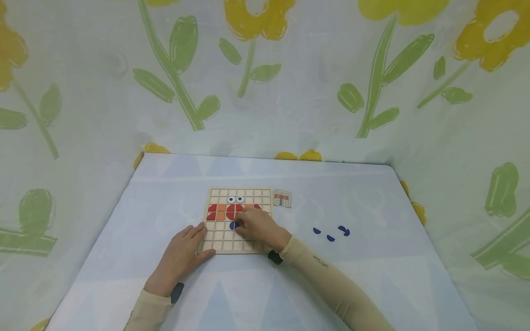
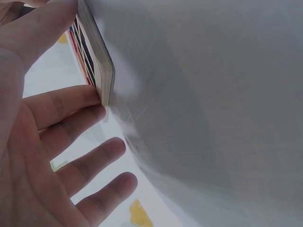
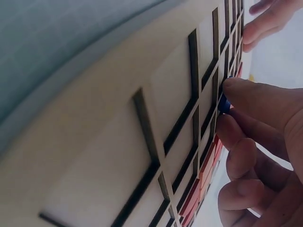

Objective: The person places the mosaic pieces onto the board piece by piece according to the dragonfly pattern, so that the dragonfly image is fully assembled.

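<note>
A wooden grid board (image 1: 218, 238) lies on the table with red and orange pieces across its middle and two round eye pieces (image 1: 236, 199) above them. My left hand (image 1: 181, 255) rests at the board's front left corner, its fingers fairly straight against the edge. In the left wrist view, thumb and fingertips (image 2: 97, 96) touch the board's rim. Over the middle of the board, my right hand (image 1: 260, 226) pinches a small blue piece (image 3: 224, 104) between thumb and index finger, down at a grid cell. Another blue piece (image 1: 232, 225) shows just left of those fingertips.
To the board's right lies a small pattern card (image 1: 282, 198) printed with a similar figure. Several blue half-round pieces (image 1: 330, 238) are scattered farther right on the table (image 1: 372, 285). Flower-printed cloth (image 1: 306, 92) stands behind and beside the table.
</note>
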{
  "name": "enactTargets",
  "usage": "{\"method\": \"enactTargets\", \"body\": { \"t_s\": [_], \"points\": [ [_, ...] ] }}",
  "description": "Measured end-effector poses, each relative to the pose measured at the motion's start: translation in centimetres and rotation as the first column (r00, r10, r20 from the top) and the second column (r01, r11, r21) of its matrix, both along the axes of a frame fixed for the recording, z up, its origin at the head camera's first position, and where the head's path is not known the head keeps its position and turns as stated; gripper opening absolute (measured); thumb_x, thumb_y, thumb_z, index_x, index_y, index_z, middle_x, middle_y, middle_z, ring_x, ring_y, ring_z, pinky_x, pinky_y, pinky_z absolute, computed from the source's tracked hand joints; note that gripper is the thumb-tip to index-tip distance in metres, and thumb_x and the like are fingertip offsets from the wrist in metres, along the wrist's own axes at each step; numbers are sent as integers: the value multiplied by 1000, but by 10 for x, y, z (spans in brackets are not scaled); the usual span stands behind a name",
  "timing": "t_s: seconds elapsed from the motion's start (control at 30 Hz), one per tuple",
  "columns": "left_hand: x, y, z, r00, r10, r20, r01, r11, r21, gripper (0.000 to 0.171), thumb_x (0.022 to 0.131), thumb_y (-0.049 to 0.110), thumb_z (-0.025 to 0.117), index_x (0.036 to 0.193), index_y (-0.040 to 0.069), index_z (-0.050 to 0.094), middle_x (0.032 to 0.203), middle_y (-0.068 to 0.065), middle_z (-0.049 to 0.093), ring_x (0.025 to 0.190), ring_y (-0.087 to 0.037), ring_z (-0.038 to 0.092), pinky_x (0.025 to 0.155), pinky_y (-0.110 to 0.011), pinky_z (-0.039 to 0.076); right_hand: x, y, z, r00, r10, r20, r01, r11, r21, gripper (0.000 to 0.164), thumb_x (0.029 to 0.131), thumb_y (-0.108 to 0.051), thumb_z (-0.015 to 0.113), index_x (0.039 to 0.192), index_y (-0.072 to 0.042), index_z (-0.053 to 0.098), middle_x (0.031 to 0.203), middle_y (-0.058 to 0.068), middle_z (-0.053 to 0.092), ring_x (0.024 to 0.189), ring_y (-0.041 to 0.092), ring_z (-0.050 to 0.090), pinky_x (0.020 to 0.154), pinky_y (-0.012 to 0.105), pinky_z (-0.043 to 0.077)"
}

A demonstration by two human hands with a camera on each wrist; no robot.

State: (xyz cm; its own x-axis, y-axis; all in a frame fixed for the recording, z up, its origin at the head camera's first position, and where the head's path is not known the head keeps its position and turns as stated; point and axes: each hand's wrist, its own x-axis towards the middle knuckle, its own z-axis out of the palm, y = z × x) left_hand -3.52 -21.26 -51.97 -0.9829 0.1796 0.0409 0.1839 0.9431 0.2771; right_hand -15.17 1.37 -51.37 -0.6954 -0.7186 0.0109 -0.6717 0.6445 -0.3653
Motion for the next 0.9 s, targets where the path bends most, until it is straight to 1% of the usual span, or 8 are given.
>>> {"method": "enactTargets", "body": {
  "t_s": [0.2,0.37,0.67,0.9],
  "points": [
    [1,-1,-1,1000,-12,-17,12,1000,7,77,87,45,79,142,-3,55,150,-19,50,135,-45,47,113,-59,39,0,-1,0,1000,-1,-20,1,1000,7,23,90,-27,80,110,-17,78,94,-9,70,79,4,55,67,14,50],
    [1,-1,-2,999,-17,-32,18,1000,17,77,86,44,80,141,-4,55,149,-19,51,134,-45,48,112,-59,40,0,-2,-1,1000,-4,-22,4,1000,-2,22,90,-26,80,110,-17,79,93,-8,69,78,4,55,65,13,50],
    [1,-2,-2,999,-16,-30,17,1000,22,77,87,44,79,142,-4,55,150,-19,51,134,-45,47,112,-59,40,0,-2,-1,1000,-2,-18,2,1000,-10,24,90,-28,80,110,-16,79,95,-6,70,79,5,55,66,14,50],
    [0,-2,-3,999,-17,-30,18,1000,15,77,87,45,79,142,-4,55,150,-20,51,135,-45,48,112,-58,40,1,-4,1,1000,-16,-16,16,1000,13,23,91,-28,79,111,-17,79,98,-7,70,80,5,56,68,15,52]
  ]
}}
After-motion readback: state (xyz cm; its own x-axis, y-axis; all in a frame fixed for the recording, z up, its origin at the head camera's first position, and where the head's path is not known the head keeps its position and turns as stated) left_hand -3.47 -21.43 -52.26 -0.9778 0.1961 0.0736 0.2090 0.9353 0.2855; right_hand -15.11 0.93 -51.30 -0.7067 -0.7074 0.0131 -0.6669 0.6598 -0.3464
